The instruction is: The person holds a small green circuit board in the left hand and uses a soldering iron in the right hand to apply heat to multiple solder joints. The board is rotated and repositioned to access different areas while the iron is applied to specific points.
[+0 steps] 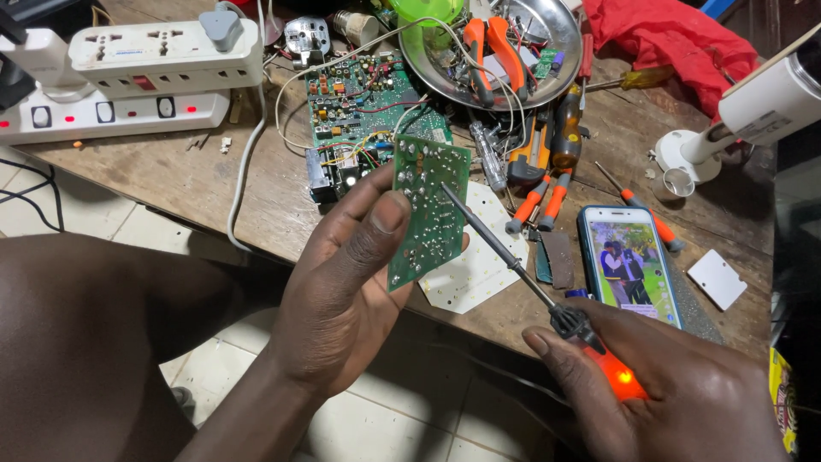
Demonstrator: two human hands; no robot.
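My left hand [342, 282] holds a small green circuit board [425, 210] upright by its edge, solder side facing me, thumb pressed on its left rim. My right hand [667, 393] grips a soldering iron [513, 261] by its glowing orange handle; the thin dark tip touches the board's upper right area. Both hands hover just in front of the wooden workbench edge [256, 222].
A larger green circuit board [355, 107] with wires lies on the bench. A metal bowl [556, 43] holds orange pliers. Screwdrivers [547, 201], a lit phone [629, 261], white power strips [145, 77], a red cloth [676, 38] and a white hexagonal plate [479, 269] surround them.
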